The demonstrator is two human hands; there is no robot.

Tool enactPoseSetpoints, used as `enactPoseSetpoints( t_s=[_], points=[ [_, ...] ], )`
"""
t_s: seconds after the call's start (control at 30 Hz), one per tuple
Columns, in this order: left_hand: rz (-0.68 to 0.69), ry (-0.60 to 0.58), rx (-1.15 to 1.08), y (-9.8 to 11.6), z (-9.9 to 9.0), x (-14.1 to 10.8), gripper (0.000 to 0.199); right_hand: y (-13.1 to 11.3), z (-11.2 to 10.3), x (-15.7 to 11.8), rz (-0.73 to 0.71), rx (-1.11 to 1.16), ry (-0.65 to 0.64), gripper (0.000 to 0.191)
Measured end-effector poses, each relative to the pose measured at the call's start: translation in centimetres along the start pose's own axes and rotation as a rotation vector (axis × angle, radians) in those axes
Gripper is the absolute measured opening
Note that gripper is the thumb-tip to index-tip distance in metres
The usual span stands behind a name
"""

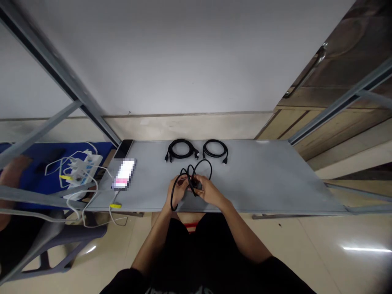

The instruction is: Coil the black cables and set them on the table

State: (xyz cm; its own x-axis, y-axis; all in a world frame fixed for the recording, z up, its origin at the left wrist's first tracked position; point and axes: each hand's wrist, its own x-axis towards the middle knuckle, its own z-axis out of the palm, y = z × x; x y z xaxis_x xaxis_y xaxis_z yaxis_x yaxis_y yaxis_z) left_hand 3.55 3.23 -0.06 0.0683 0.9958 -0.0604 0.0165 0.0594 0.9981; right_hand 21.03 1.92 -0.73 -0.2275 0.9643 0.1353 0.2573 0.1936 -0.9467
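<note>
Both hands grip a black cable (174,195) over the front part of the grey shelf (260,179). It hangs in several loose loops, one around my left hand (179,191) and another arching up above my right hand (207,190). The fingers of each hand are closed on the cable, close together; its ends are hidden among them. Just beyond, two coiled black cables lie flat: a thicker coil (180,156) on the left with plugs at its sides, and a thinner coil (215,154) on the right with a plug at its lower right.
At the shelf's left end lie a lit phone (125,174) and a dark phone (123,149). White wires run to a power strip (88,171) on a blue surface (33,163). A person's arm (12,175) shows far left. Metal posts (98,122) frame the shelf; a wall stands behind.
</note>
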Motion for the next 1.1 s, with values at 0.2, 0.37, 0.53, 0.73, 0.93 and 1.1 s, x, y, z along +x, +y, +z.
enactPoseSetpoints(
  t_s=[0.2,0.37,0.53,0.73,0.93,1.1],
  points=[
    [-0.083,-0.202,-0.024,2.7,0.0,-1.1,0.041,-0.6,-0.8,0.2,0.038,-0.276,-0.041,0.015],
    [-0.126,-0.215,0.08,3.4,-0.8,-0.3,0.043,-1.6,-1.3,0.7,0.0,-0.331,-0.1,0.012],
    [-0.078,-0.225,0.182,3.9,-5.9,0.0,0.041,-0.3,-3.5,0.8,0.017,-0.365,0.091,0.016],
    [-0.219,-0.094,0.199,3.4,-10.0,-0.5,0.052,2.7,-3.9,0.8,-0.064,-0.386,0.156,0.037],
    [-0.14,0.0,0.843,3.2,-5.7,0.3,0.029,2.9,0.9,3.5,-0.116,-0.267,0.06,0.037],
    [0.06,-0.129,0.676,3.3,-4.5,0.3,0.035,2.5,1.2,3.7,0.003,0.084,0.071,0.042]
  ],
)
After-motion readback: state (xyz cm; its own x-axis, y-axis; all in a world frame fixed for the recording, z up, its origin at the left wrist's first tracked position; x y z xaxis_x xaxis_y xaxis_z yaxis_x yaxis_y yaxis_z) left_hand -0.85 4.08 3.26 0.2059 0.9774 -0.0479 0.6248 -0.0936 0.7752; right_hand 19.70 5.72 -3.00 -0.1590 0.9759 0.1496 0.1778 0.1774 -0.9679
